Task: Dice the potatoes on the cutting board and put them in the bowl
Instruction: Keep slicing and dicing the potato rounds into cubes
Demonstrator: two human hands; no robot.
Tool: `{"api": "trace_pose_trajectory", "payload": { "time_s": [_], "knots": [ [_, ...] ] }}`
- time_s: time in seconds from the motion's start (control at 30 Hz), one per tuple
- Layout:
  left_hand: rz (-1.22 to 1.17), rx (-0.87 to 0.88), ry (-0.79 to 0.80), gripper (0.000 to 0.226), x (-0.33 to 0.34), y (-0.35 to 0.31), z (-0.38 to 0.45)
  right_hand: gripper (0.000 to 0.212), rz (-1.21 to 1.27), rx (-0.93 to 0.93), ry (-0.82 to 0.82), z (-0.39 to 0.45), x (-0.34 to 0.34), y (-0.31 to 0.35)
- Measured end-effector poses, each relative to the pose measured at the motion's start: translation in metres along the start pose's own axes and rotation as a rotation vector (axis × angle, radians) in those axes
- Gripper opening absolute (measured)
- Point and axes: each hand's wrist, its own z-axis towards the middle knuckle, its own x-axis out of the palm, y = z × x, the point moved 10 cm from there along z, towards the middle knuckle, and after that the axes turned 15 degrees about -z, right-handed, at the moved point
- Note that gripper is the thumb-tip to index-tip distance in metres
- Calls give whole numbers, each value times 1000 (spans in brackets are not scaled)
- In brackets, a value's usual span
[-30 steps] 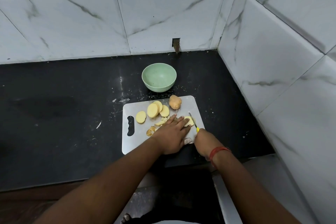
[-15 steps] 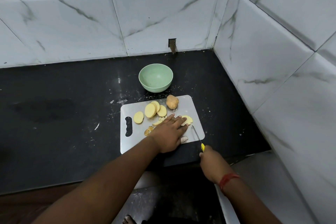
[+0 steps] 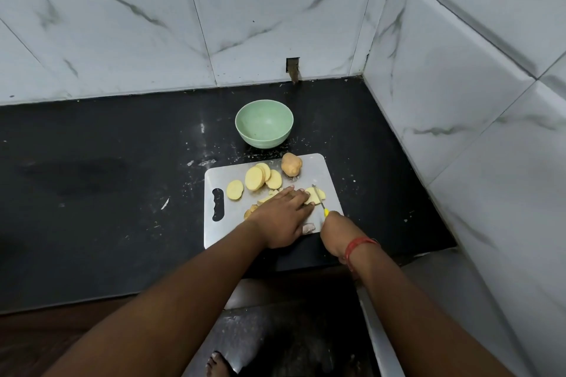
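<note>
Two hands on cutting board (image 3: 332, 180), left hand (image 3: 283, 217) flat-fingered on potato slices (image 3: 312, 195), right hand (image 3: 335, 231) gripping knife (image 3: 319, 200), bowl (image 3: 264, 124) empty

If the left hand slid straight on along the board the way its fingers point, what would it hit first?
The left hand points up and right, fingers flat on the pale yellow potato piece. Straight on, it would likely first meet the thin knife blade crossing that piece, held by the right hand. Depth is unclear.

Pale green bowl (image 3: 264, 125), black counter (image 3: 92, 180), silver-grey cutting board (image 3: 214, 232), pale yellow potato slices (image 3: 254, 178), tan unpeeled potato (image 3: 291, 164), yellow-handled knife (image 3: 319, 201), white grey-veined marble tiles (image 3: 122, 24), red wrist thread (image 3: 358, 246).
</note>
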Motion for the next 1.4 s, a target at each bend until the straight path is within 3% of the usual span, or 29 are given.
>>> {"api": "trace_pose_trajectory", "payload": {
  "time_s": [0.37, 0.53, 0.93, 1.23, 1.33, 1.4],
  "knots": [
    [-41, -49, 5, 68, 4, 2, -1, 26, 43, -89, 11, -37, 43, -26],
    [-72, -56, -7, 64, 1, 3, 0, 17, 89, -51, -89, -44, 17, -26],
    [-51, -20, -50, 61, -1, 5, -4, 32, -33, -15, 30, -6, -1, 12],
    [-67, -49, -23, 65, 10, 9, -5, 26, 45, -102, 35, -27, 36, -13],
    [-57, -50, -32, 65, 9, 9, -4, 11, 35, -89, 28, -35, 36, -23],
    [-36, -52, -36, 65, 9, 8, -5, 12, 50, -90, -9, -36, 26, -23]
  ]
}}
